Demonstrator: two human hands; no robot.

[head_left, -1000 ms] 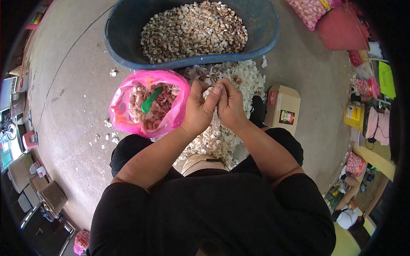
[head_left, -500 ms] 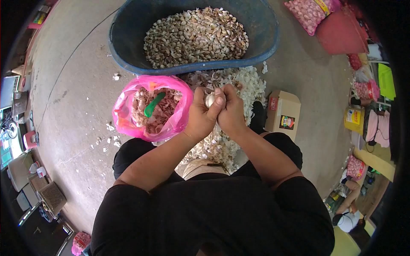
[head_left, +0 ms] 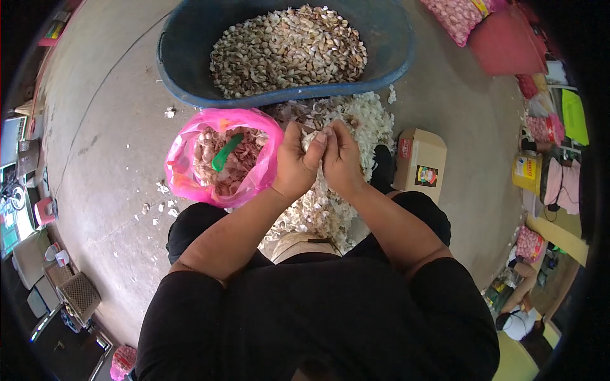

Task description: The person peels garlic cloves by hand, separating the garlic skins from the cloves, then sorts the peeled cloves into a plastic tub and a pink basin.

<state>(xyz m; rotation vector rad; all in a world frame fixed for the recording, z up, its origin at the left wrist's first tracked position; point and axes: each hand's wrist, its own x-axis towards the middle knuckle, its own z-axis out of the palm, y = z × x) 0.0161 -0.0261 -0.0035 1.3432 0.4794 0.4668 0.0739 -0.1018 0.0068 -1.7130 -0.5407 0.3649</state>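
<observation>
My left hand (head_left: 297, 164) is closed around a whitish garlic bulb (head_left: 308, 139), its thumb laid along the near side. Against the bulb's right side press the fingertips of my right hand (head_left: 341, 160), thumb and fingers pinched together; part of the bulb is hidden by both hands. Left of them stands an open pink plastic bag (head_left: 181, 185) with garlic bulbs (head_left: 206, 141) and loose skins inside. A green-handled tool (head_left: 226, 152) lies on top of these, its other end not visible. Below my hands spreads a heap of garlic skins (head_left: 321, 209).
Beyond my hands a large blue tub (head_left: 267, 96) holds many garlic cloves (head_left: 289, 51). A cardboard box (head_left: 406, 168) stands by my right foot. Net sacks of garlic (head_left: 452, 19) and a red sack (head_left: 508, 41) are at the upper right.
My hands have turned slightly on the bulb, and less of it shows between them. My right fingers now pinch at its edge. The whole view has shifted a little.
</observation>
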